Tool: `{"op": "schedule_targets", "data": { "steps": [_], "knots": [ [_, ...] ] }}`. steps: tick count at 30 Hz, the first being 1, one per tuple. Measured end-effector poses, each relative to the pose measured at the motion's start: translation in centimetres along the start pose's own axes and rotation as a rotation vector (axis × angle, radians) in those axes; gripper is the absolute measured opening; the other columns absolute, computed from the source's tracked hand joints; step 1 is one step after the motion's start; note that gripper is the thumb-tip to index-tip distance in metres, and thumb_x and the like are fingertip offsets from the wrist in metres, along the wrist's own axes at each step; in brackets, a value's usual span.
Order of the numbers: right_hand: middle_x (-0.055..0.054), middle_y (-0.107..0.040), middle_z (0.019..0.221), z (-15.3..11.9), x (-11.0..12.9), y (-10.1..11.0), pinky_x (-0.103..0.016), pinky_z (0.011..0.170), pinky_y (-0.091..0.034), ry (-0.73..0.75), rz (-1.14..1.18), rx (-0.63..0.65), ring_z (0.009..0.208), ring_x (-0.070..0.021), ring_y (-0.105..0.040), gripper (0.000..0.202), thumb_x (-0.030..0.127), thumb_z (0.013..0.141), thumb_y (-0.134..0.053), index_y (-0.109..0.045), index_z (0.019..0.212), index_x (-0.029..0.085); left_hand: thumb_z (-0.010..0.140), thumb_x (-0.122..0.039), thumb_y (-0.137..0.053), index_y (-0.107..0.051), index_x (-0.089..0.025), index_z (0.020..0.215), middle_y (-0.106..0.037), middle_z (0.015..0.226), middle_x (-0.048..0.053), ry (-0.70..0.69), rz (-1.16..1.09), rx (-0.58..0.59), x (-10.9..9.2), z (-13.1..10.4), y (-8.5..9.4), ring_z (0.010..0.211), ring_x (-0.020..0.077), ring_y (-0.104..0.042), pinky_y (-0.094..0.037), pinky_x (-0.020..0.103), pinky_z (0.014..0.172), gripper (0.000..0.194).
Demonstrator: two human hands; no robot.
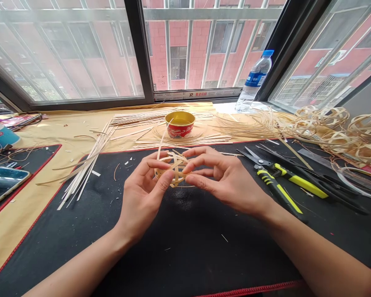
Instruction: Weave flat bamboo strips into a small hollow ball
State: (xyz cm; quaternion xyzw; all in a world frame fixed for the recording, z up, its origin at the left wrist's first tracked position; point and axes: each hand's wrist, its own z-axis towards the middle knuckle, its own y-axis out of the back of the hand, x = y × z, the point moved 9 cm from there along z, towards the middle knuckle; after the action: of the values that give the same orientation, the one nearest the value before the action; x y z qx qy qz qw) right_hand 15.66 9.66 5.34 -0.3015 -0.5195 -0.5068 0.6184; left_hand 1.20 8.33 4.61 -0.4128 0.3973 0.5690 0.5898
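A small open-weave ball of pale bamboo strips [175, 178] is between my two hands, above the black mat. My left hand [146, 181] grips its left side, thumb in front and fingers behind. On the right side, the thumb and fingertips of my right hand [224, 175] pinch the strips. One loose strip end [161, 144] sticks up from the ball past my left fingers. The far side of the weave is partly hidden by my fingers.
Beyond the ball stands a red and gold tin [179, 131] among loose strips. Yellow-black pliers [276, 185] and black scissors [324, 181] lie to the right. Woven balls [358, 132] and a water bottle [254, 84] are at back right; a strip bundle [86, 169] and phone [6, 181] lie left.
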Motion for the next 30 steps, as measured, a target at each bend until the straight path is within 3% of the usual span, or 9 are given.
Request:
{"op": "schedule_targets", "data": {
  "steps": [8, 18, 22, 25, 30],
  "knots": [
    [-0.007, -0.056, 0.111, 0.0, 0.0, 0.5, -0.021, 0.066, -0.055, 0.006, -0.117, -0.031, 0.099, -0.0166, -0.06, 0.012, 0.03, 0.08, -0.069, -0.07, 0.078, 0.018, 0.082, -0.021, -0.066, -0.061, -0.019, 0.084, -0.062, 0.116, 0.005, 0.081, -0.051, 0.065, 0.7, 0.0, -0.4, 0.116, 0.014, -0.056, -0.049, 0.019, 0.093, 0.007],
    [-0.009, -0.055, 0.108, -0.1, 0.4, 0.4, -0.022, 0.07, -0.055, 0.071, -0.261, -0.046, 0.099, -0.0168, -0.058, 0.022, 0.037, 0.083, -0.064, -0.064, 0.076, 0.016, 0.083, -0.02, -0.065, -0.062, -0.018, 0.088, -0.061, 0.115, 0.006, 0.047, 0.011, 0.102, 0.1, -0.1, -0.8, 0.116, 0.0149, -0.057, -0.05, 0.019, 0.093, 0.006],
    [-0.008, -0.057, 0.102, -0.1, 1.3, 0.8, -0.02, 0.071, -0.053, 0.154, -0.323, -0.087, 0.098, -0.0157, -0.057, 0.019, 0.032, 0.083, -0.065, -0.065, 0.073, 0.016, 0.083, -0.019, -0.064, -0.063, -0.021, 0.098, -0.056, 0.121, 0.006, -0.081, 0.134, 0.077, -0.9, -0.1, -0.4, 0.122, 0.0185, -0.052, -0.052, 0.026, 0.093, 0.015],
    [-0.007, -0.059, 0.097, -0.1, 1.5, 0.6, -0.02, 0.068, -0.051, 0.194, -0.359, -0.067, 0.09, -0.0142, -0.058, 0.018, 0.03, 0.084, -0.065, -0.065, 0.073, 0.015, 0.082, -0.017, -0.065, -0.066, -0.023, 0.097, -0.056, 0.116, 0.004, -0.26, 0.404, 0.055, -2.3, -0.2, -0.2, 0.117, 0.0184, -0.053, -0.048, 0.032, 0.098, 0.016],
    [-0.007, -0.061, 0.093, -0.3, 2.0, 0.1, -0.025, 0.068, -0.05, 0.279, -0.457, -0.012, 0.085, -0.0156, -0.057, 0.017, 0.029, 0.086, -0.063, -0.066, 0.078, 0.015, 0.081, -0.014, -0.066, -0.07, -0.021, 0.089, -0.06, 0.101, 0.003, -0.501, 0.75, 0.035, -4.5, -0.7, -0.6, 0.096, 0.0138, -0.06, -0.049, 0.025, 0.085, 0.011]
  ]
}}
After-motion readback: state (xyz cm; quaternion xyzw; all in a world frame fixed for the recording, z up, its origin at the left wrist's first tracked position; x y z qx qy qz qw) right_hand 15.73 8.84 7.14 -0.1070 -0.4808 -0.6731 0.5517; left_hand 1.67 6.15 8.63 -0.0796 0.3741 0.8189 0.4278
